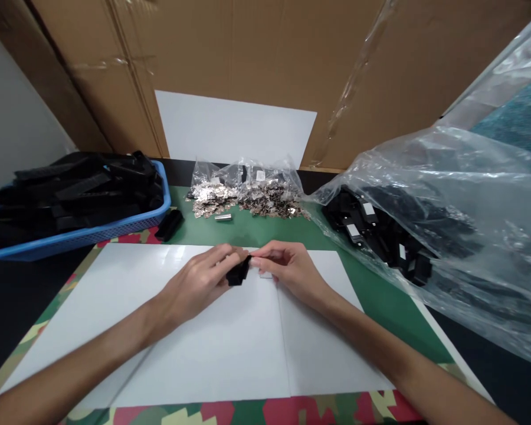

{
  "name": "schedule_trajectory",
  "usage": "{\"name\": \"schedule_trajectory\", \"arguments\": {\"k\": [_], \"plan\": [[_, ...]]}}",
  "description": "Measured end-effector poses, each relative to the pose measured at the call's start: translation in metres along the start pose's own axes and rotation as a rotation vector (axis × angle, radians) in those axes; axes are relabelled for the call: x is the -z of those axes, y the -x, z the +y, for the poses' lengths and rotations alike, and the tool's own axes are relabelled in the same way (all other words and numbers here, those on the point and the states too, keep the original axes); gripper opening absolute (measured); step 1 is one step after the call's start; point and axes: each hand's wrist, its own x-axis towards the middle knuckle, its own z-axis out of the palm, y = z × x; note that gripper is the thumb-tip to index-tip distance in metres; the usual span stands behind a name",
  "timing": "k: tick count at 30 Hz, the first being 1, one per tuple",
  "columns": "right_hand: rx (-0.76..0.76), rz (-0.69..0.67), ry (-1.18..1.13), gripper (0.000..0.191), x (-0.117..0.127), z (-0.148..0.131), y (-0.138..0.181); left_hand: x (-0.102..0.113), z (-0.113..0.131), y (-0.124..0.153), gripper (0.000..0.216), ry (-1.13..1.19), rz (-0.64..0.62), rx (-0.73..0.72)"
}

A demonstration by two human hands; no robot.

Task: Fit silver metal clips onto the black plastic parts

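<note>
My left hand (201, 282) is curled around a small black plastic part (238, 273), holding it just above the white paper sheets (181, 348). My right hand (287, 268) meets it from the right, thumb and forefinger pinched together at the part's upper end. What that pinch holds, if anything, is too small to make out. Both hands hover over the middle of the sheets.
A blue basket (88, 235) heaped with black parts stands at the left, with one loose black part (170, 225) beside it. Open bags of small metal pieces (248, 198) and a metal cylinder (223, 217) lie behind. A clear plastic bag (446, 195) of black parts sprawls at the right. Cardboard (265, 65) walls the back.
</note>
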Motion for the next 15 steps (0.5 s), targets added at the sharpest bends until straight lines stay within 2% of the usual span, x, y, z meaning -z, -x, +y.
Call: {"name": "schedule_trajectory", "arguments": {"k": [2,4,15], "plan": [[0.026,0.016,0.001,0.022,0.0024,0.0001,-0.0011,-0.001,-0.0025,0.0019,0.037,0.092,-0.018,0.151],[0.054,0.032,0.019,0.02,0.0037,0.0,-0.0014,-0.0014,-0.0038,0.0031,0.039,0.137,-0.024,0.217],[0.049,0.058,-0.008,0.023,-0.0016,-0.0013,0.0,-0.0023,-0.0056,0.0066,0.046,0.174,-0.042,0.093]]}}
